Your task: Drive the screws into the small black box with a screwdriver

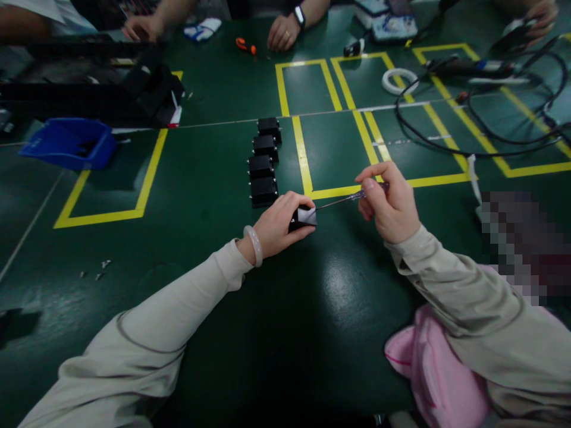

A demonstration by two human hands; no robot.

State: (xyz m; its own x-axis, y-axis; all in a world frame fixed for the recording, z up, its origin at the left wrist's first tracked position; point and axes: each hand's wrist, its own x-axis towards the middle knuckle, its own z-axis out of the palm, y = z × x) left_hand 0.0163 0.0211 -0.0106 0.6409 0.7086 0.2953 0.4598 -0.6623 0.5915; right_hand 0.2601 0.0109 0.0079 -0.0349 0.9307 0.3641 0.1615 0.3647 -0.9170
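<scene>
My left hand [279,224] is closed around a small black block [306,224] with a whitish face, steadying it on the green table. In my right hand [390,202] is a thin screwdriver [341,200], pinched by its handle. Its shaft points left, and the tip meets the right side of the block or lies very close to it; I cannot tell which. Just beyond my left hand stands a row of several similar black blocks [264,190] with small shiny screws at their sides.
Loose screws [99,276] lie at left, near a blue bin [74,142] and a black frame [84,89]. Across the table are a co-worker's hand [284,32], an orange-handled tool [246,46], a white tape roll [399,81] and black cables [482,153]. A pink cushion [439,368] is lower right.
</scene>
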